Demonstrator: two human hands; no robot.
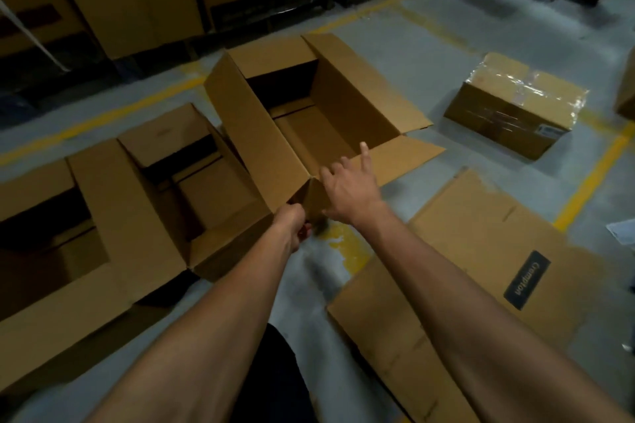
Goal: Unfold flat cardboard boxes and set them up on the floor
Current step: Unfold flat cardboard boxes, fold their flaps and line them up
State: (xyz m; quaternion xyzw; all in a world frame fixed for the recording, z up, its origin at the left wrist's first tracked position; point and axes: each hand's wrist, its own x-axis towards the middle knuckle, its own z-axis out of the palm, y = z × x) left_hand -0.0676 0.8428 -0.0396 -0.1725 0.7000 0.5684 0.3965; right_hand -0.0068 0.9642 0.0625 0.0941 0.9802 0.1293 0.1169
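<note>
- The open box (319, 106) stands on the floor (429, 45), flaps up.
- Left hand (293, 225) pinches its near corner.
- Right hand (347, 187) rests fingers spread on the near flap, gripping nothing.
- 1 flat box (481, 268) lies at right.

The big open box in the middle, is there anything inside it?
Inside the big open box only its folded cardboard bottom flaps show. The near inside corner is covered by the right hand and a flap.
</note>
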